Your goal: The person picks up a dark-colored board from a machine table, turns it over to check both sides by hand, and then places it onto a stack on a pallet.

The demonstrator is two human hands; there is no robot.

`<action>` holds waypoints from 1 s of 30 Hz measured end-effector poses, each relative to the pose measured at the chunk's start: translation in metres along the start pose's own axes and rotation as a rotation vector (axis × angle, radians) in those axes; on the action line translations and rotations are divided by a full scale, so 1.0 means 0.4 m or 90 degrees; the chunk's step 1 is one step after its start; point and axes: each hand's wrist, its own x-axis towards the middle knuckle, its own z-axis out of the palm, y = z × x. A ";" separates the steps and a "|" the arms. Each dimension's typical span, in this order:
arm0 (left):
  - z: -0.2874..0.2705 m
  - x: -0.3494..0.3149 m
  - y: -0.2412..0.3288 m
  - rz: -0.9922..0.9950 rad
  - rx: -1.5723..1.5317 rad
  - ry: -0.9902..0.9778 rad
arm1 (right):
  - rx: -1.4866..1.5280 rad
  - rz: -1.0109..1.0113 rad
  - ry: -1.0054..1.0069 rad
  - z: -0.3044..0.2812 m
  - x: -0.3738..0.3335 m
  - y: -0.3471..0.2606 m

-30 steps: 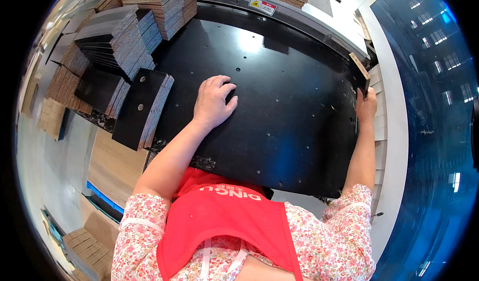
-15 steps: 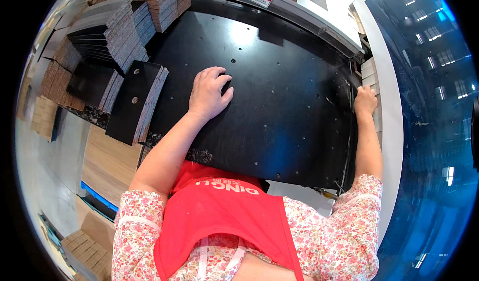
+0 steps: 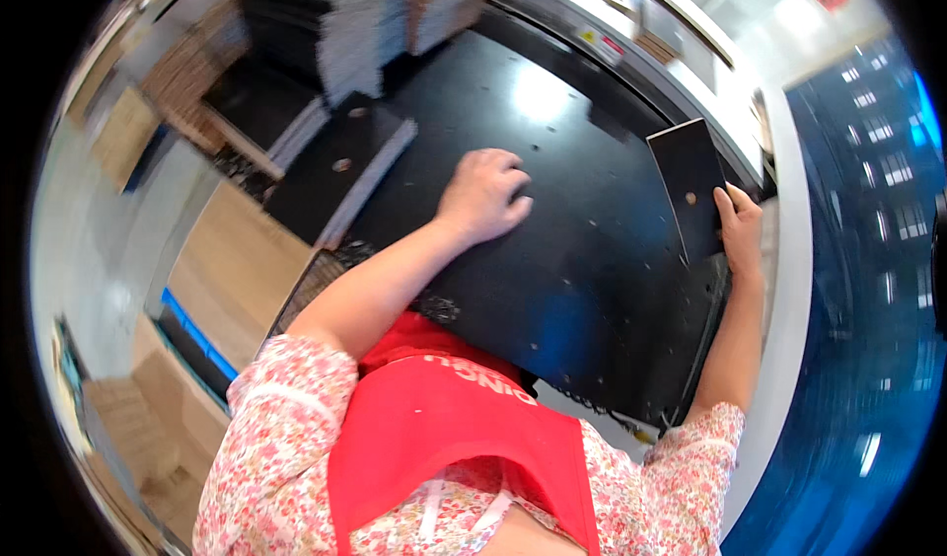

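Note:
In my right hand (image 3: 742,228) is a thin black board (image 3: 689,176) with a pale edge and a round hole, gripped by its right side and raised above the right end of the black worktop (image 3: 592,260). My left hand (image 3: 483,196) is over the middle of the worktop, its fingers loosely bent and apart; nothing shows in them. To the left of that hand, a stack of black boards (image 3: 335,171) with round holes and rough pale edges lies at the worktop's left side.
Taller board stacks (image 3: 350,38) stand at the far left. A machine housing (image 3: 631,58) with a warning label runs along the back. A white rail (image 3: 794,260) and blue glossy surface (image 3: 868,290) border the right. Wood-coloured panels (image 3: 232,270) lie lower left.
My right hand, earlier at the worktop's right edge, now holds up a black board with a hole. The view has turned, and the left hand stays over the worktop.

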 end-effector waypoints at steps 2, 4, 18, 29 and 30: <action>-0.018 -0.003 -0.009 0.007 -0.085 -0.051 | 0.083 0.014 -0.023 0.073 0.028 -0.161; 0.004 -0.022 -0.004 0.059 -0.202 0.049 | 0.048 -0.031 -0.136 0.095 0.079 -0.212; -0.212 -0.216 0.082 -0.411 -1.147 0.180 | 0.118 -0.521 -0.187 0.384 0.087 -0.624; -0.207 -0.240 -0.004 -0.542 -1.041 0.323 | 0.110 -0.335 -0.373 0.371 0.015 -0.524; -0.190 -0.246 -0.014 -0.526 -0.973 0.280 | 0.116 -0.337 -0.380 0.375 0.014 -0.525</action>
